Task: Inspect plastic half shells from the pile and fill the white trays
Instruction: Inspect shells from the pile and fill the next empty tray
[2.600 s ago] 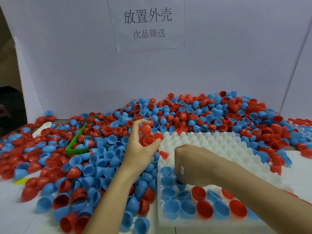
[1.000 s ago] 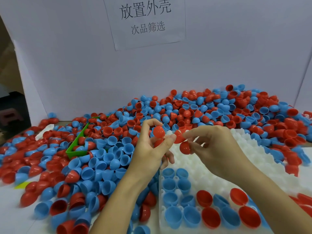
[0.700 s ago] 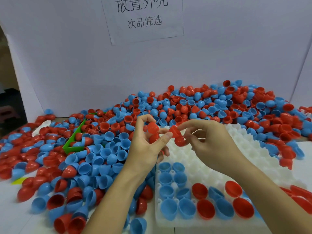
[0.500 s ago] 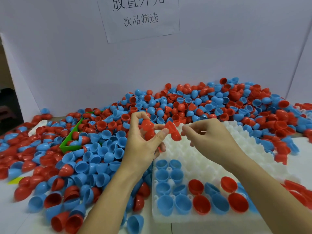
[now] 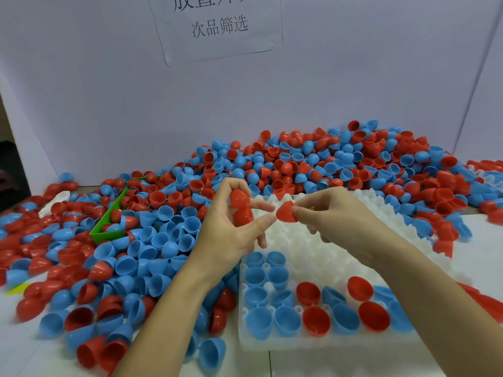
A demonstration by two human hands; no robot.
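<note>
Now that my right hand [image 5: 337, 213] has come up off the white tray [image 5: 324, 248] and taken a red half shell [image 5: 285, 212], its grip is a narrow pinch on that shell's rim, held in the air between both hands above the tray's far, unfilled cells. A couple of seconds ago this hand was down at the near rows, fingers among the blue shells; half a second ago the same red shell sat closer to my left fingertips. I judge that one shell has passed from left to right and is under inspection before it goes into a cell.

My left hand [image 5: 231, 229] holds its grip curled round a small stack of red shells [image 5: 241, 210], a reserve for the next placements. The pile [image 5: 313, 164] of red and blue shells lies on the table behind and to the left, a green bin [image 5: 107, 229] half buried in it. The near rows carry blue and red shells; most cells are bare.

The paper sign [image 5: 217, 25] on the backboard reads 次品筛选; the line above it is cut off.
</note>
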